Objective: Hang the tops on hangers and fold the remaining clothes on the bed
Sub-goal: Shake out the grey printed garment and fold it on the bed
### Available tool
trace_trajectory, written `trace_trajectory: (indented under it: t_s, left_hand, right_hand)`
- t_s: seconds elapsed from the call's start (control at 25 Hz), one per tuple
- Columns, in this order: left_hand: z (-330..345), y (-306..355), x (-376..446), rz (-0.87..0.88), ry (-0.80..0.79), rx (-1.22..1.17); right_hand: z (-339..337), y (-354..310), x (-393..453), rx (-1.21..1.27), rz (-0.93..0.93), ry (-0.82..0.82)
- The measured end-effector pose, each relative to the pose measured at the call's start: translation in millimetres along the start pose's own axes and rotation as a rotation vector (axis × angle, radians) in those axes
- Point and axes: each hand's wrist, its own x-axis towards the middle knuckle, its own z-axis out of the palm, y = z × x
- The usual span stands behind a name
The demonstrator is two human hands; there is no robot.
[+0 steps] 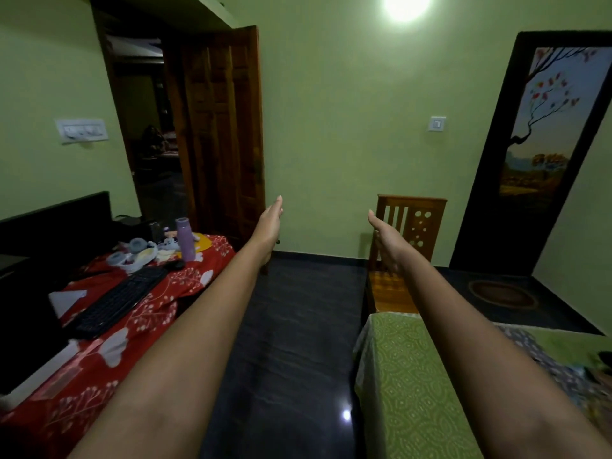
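Green patterned sheet covers the bed (407, 385) at lower right, with dark printed clothes (543, 366) lying on it near the right edge. Both bare arms reach forward mid-frame: left hand (270, 223) and right hand (385, 238), each grip empty with fingers straight, palms facing. Red-clothed tabletop (139, 323) sits lower left.

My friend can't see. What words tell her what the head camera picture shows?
Two bare arms reach forward, left hand and right hand open and empty. A green-covered bed is at right, a red-clothed table with a keyboard at left.
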Motion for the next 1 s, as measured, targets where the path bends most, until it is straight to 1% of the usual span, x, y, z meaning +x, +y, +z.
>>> trace_trajectory:
  t_s: [0.16,0.32,0.56,0.68,0.76,0.92,1.0]
  left_hand:
    - [19,0,119,0.011,-0.066,0.023]
    - [47,8,242,0.045,-0.067,0.025]
    - [129,-36,376,0.023,-0.175,0.033]
    - [186,-52,442,0.024,-0.226,-0.007]
    - [229,-49,486,0.02,-0.286,-0.027]
    - [341,-35,556,0.064,-0.453,-0.087]
    - [408,-34,573,0.084,-0.586,-0.114]
  right_hand:
    - [-27,-17,113,-0.072,-0.02,0.067]
    - [-59,-37,219,-0.028,-0.054,0.194]
    - [-116,-3,348,-0.008,-0.033,0.259]
    - [-164,11,409,-0.01,-0.046,0.301]
    - [-207,8,443,0.028,-0.03,0.341]
    - [-301,-4,482,0.103,-0.07,0.508]
    - [-349,2,481,0.11,-0.05,0.615]
